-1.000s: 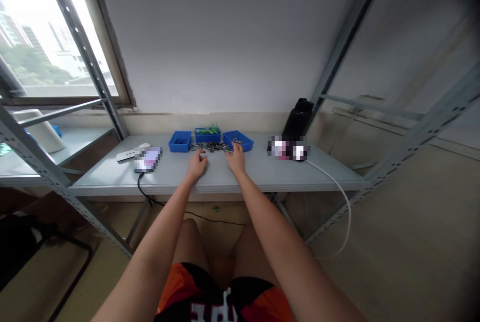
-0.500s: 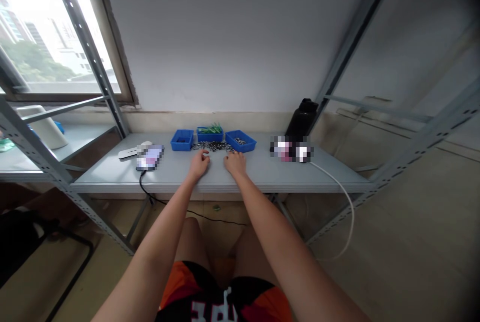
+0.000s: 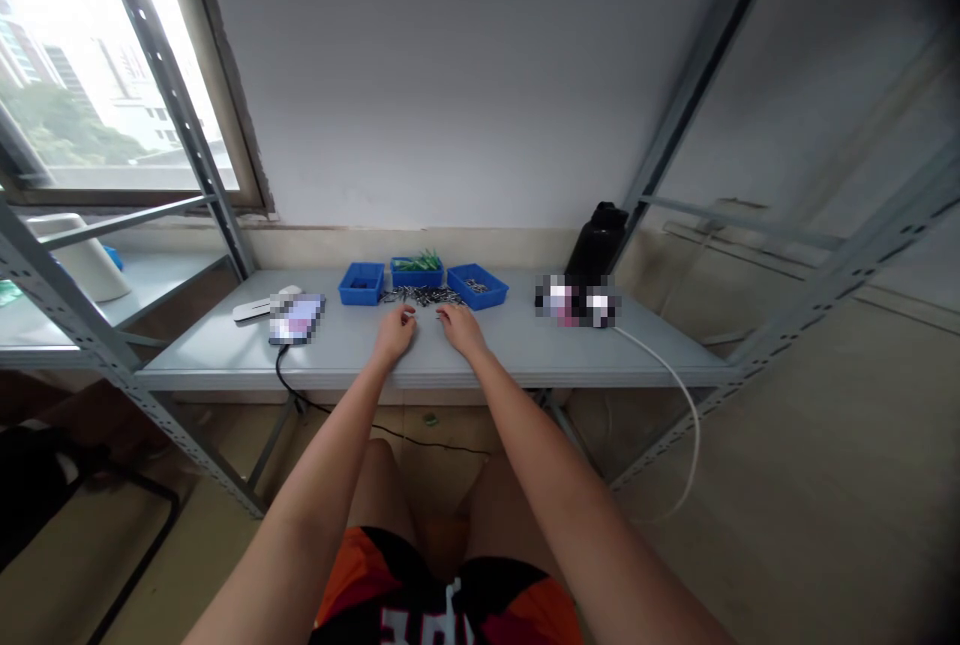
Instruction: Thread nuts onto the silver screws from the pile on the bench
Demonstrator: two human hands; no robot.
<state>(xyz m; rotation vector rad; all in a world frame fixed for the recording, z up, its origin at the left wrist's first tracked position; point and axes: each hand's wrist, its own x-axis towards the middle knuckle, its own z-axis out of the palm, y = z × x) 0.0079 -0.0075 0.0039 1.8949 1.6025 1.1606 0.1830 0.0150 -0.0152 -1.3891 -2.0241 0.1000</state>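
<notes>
My left hand (image 3: 395, 333) rests over the grey table with its fingers curled into a pinch; whatever they hold is too small to make out. Facing it, my right hand (image 3: 460, 329) has thumb and fingertips together, with a tiny light piece perhaps between them that I cannot name. Just beyond both hands spreads a pile of small dark and silver metal pieces (image 3: 426, 296). Behind the pile stand a blue bin (image 3: 361, 297) with dark contents, a blue bin (image 3: 417, 279) of green strip-like pieces (image 3: 420, 263), and a tilted blue bin (image 3: 486, 298) holding small metallic pieces.
A phone (image 3: 298, 318) with a black cable lies to the left beside a white, flat object (image 3: 255, 309). On the right are a black bottle (image 3: 596, 243) and a blurred device (image 3: 576, 305) with a white cable (image 3: 679, 380). Metal shelf posts (image 3: 780, 310) frame the grey table (image 3: 517, 350).
My right hand has moved a little left, away from the right bin and closer to my left hand, its fingertips now turned inward. The left hand has barely shifted.
</notes>
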